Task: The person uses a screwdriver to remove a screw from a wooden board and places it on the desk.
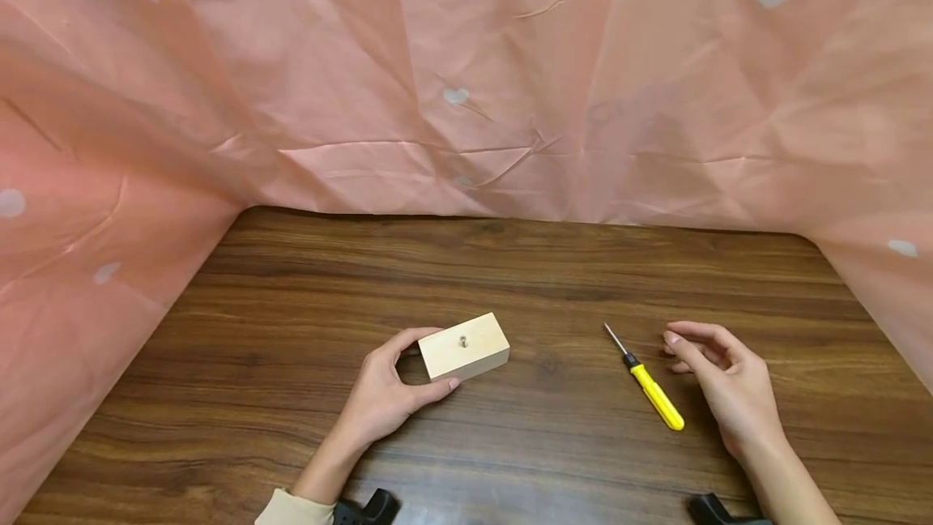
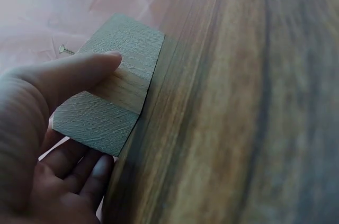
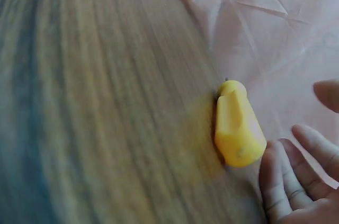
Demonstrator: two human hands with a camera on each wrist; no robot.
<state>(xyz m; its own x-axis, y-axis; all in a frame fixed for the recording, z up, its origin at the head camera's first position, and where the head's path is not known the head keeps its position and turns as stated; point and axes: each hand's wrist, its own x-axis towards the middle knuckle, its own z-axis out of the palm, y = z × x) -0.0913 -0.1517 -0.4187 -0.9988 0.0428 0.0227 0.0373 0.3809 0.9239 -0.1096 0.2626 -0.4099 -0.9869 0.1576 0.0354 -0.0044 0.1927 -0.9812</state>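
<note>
A pale wooden block (image 1: 466,356) lies on the table with a screw (image 1: 462,341) standing up from the middle of its top face. My left hand (image 1: 382,395) grips the block's left end, thumb along the near side and fingers behind. In the left wrist view the block (image 2: 114,89) sits between thumb and fingers, the screw (image 2: 65,50) jutting past its edge. A screwdriver (image 1: 656,395) with a yellow handle and black collar lies to the right, its thin shaft pointing away and left. Just right of it, my right hand (image 1: 736,387) hovers with loosely bent fingers, holding nothing.
The dark wood-grain table (image 1: 539,282) is bounded at the back and both sides by a pink curtain (image 1: 364,87) with white hearts. Black wrist mounts (image 1: 368,506) show at the bottom edge near each forearm.
</note>
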